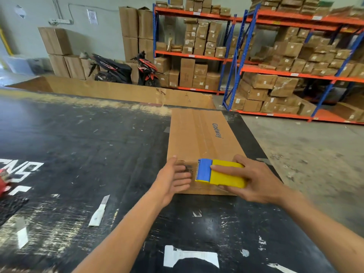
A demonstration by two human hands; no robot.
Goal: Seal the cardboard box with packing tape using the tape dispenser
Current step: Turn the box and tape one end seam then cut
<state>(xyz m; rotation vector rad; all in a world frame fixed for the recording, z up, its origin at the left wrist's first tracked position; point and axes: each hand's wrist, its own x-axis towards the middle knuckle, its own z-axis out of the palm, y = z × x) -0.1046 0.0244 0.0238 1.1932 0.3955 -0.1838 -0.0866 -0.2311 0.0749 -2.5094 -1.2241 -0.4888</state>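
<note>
A long flat cardboard box [202, 134] printed "Glodway" lies on the black table, its length running away from me. A strip of clear tape runs along its top seam. My right hand [254, 180] grips a yellow tape dispenser with a blue cutter end [218, 173], held at the box's near end with the blue end pointing left. My left hand [173, 180] rests flat, fingers spread, on the box's near left corner, just left of the dispenser.
A white utility knife [99, 210] lies on the black table [78, 144] to the left of my left arm. A white paper label [189, 257] sticks near the front edge. A large open carton [118, 91] stands behind the table. Shelves of boxes [275, 66] and two scooters [126, 69] stand beyond.
</note>
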